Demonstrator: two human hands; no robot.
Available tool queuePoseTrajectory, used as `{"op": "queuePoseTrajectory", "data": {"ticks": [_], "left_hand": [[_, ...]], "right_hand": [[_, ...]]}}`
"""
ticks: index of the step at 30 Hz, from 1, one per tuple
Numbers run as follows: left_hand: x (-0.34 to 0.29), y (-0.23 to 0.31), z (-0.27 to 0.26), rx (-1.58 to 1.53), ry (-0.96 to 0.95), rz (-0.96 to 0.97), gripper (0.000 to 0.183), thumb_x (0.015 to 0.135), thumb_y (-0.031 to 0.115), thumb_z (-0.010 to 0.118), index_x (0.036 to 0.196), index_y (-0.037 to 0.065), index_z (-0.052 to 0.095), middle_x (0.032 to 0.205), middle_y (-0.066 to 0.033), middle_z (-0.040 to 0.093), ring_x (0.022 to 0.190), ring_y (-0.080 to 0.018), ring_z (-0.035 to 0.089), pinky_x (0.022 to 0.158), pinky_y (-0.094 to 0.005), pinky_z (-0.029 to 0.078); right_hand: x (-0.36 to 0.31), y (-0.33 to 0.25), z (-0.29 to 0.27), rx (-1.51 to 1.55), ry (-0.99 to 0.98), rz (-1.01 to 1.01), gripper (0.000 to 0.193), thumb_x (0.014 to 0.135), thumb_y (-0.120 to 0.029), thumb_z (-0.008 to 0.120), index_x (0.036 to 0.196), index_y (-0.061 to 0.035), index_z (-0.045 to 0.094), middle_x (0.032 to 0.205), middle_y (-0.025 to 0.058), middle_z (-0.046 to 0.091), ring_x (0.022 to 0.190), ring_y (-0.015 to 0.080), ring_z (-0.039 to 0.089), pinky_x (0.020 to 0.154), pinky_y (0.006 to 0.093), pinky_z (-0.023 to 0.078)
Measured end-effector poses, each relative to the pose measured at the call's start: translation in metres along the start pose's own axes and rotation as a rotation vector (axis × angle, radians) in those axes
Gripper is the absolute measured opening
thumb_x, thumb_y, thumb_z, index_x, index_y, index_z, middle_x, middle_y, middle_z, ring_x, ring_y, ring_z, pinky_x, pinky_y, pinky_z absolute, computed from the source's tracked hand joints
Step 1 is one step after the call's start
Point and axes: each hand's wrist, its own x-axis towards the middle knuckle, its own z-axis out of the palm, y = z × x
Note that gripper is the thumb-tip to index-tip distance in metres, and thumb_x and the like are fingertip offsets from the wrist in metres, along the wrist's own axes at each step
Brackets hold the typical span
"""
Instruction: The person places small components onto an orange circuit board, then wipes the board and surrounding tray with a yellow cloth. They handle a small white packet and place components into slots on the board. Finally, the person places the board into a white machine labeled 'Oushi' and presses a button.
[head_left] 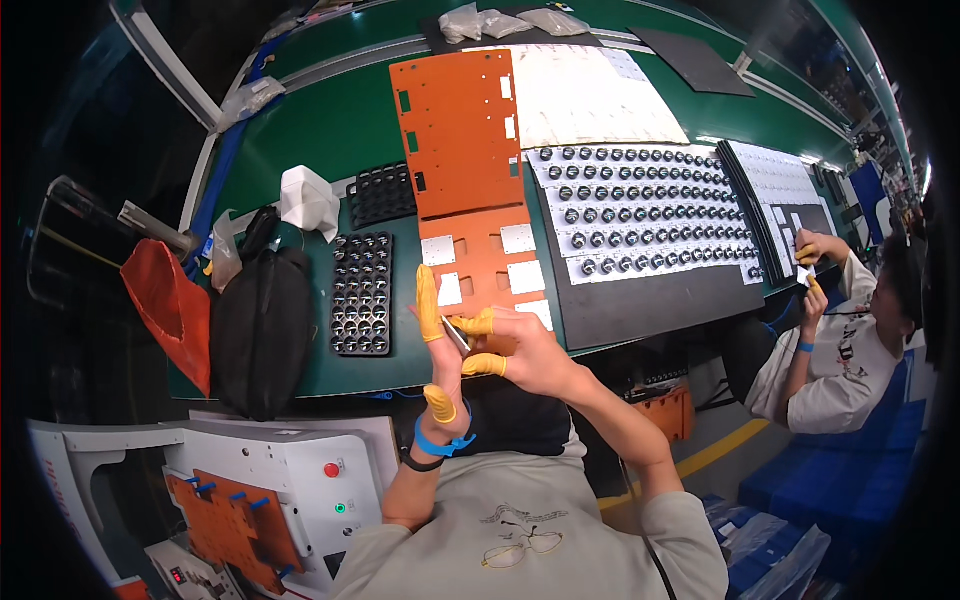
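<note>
Both of my hands meet over the front edge of the green table, with yellow finger cots on several fingers. My left hand is seen edge-on, its fingers stretched upward and its thumb apart. Against its finger side lies a small flat silver-and-dark piece, too small to name exactly. My right hand closes on that piece from the right, index finger above and thumb below. Just beyond is an orange fixture board carrying several white square plates. Its hinged orange panel stands raised behind.
Left of the board sits a black tray of round lenses, with another black tray behind. On the right, white sheets with rows of black round parts lie on a dark mat. A co-worker handles a small white piece farther right.
</note>
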Motion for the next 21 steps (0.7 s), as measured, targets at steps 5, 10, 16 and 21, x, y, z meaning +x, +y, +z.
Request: {"op": "queuePoseTrajectory", "data": {"ticks": [5, 10, 16, 21], "left_hand": [[-0.001, -0.005, -0.003, -0.086, -0.128, 0.084, 0.118, 0.079, 0.09, 0.006, 0.157, 0.0, -0.001, 0.165, -0.014, 0.001, 0.152, -0.0267, 0.0, 0.12, -0.0437, -0.012], [-0.01, -0.008, 0.003, 0.059, -0.094, 0.043, 0.121, 0.077, 0.092, 0.017, 0.158, 0.003, 0.004, 0.165, -0.0173, 0.006, 0.152, -0.032, 0.007, 0.12, -0.0476, -0.001], [-0.016, -0.042, -0.006, 0.457, -0.197, 0.219, 0.114, 0.082, 0.085, 0.028, 0.157, 0.001, 0.013, 0.162, -0.0243, 0.01, 0.151, -0.0394, 0.01, 0.115, -0.059, -0.016], [-0.009, -0.031, -0.004, 0.476, -0.225, 0.278, 0.103, 0.085, 0.077, 0.041, 0.152, 0.0, 0.028, 0.16, -0.0274, 0.017, 0.151, -0.0405, 0.011, 0.115, -0.0576, -0.018]], "right_hand": [[-0.002, 0.011, -0.009, -0.022, -0.025, -0.049, 0.039, 0.084, -0.01, 0.078, 0.119, 0.002, 0.065, 0.096, 0.01, 0.066, 0.081, 0.0159, 0.063, 0.073, 0.0298, 0.053], [-0.005, 0.006, -0.01, -0.005, 0.016, -0.03, 0.03, 0.087, -0.008, 0.073, 0.114, 0.0038, 0.066, 0.091, 0.0099, 0.066, 0.078, 0.0135, 0.063, 0.067, 0.0282, 0.053], [-0.009, 0.016, -0.008, 0.028, 0.067, 0.14, 0.02, 0.087, -0.01, 0.073, 0.098, 0.006, 0.066, 0.081, 0.0103, 0.066, 0.073, 0.0139, 0.065, 0.063, 0.029, 0.053], [-0.013, 0.03, -0.005, 0.116, 0.116, 0.194, 0.018, 0.088, -0.008, 0.072, 0.096, 0.0069, 0.066, 0.084, 0.0101, 0.065, 0.077, 0.0147, 0.067, 0.063, 0.029, 0.053]]}}
